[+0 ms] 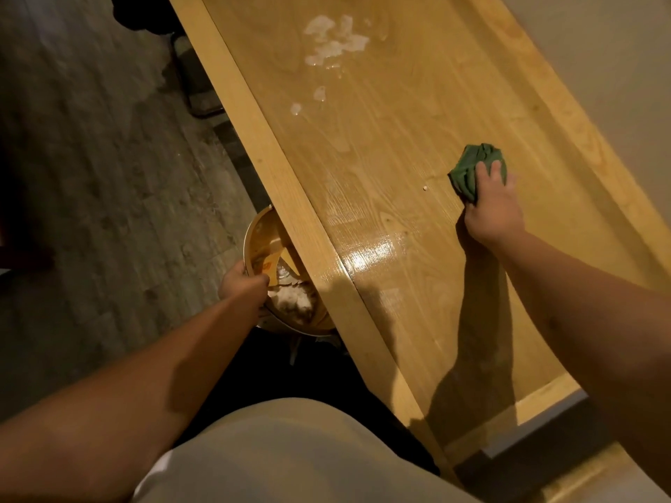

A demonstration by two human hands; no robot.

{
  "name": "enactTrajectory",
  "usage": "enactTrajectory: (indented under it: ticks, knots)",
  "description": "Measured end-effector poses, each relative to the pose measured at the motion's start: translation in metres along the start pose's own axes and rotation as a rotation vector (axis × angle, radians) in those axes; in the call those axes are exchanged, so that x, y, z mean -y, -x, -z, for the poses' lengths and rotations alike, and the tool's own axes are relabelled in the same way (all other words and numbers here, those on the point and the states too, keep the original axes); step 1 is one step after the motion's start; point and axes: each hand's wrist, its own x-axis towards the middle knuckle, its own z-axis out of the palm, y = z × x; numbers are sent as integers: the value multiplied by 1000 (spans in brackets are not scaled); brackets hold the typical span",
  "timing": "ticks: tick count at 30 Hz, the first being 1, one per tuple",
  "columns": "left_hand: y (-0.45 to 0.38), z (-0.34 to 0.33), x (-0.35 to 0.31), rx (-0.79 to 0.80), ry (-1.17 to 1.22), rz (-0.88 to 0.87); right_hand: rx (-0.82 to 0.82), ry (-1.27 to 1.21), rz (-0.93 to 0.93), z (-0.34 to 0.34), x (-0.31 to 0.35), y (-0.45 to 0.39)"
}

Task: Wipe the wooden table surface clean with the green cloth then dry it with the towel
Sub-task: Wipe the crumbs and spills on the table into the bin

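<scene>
the wooden table (pixel 417 147) runs ahead of you, white spill (pixel 334 38) at its far end. your left hand (pixel 242 285) grips a bin (pixel 290 321) rim below the edge. your right hand (pixel 495 208) presses the bunched green cloth (pixel 468 168), fingers curled over it, mid-table.

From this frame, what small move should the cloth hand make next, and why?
Probably sweep the green cloth, gripped by the right hand, toward the table's near edge, pushing the small white crumb toward the bin that the left hand holds below.

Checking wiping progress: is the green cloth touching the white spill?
Apart. The head view shows bare wood between the green cloth, under the right hand, and the white spill.
</scene>
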Motion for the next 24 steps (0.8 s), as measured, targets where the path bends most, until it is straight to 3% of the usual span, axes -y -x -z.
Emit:
enactTrajectory:
  ticks: [13, 24]
  knots:
    - [0, -1, -5, -3, -12, -24, 45, 73, 325, -19, 22, 18]
    - [-16, 6, -12, -39, 21, -42, 78, 57, 525, -55, 102, 43]
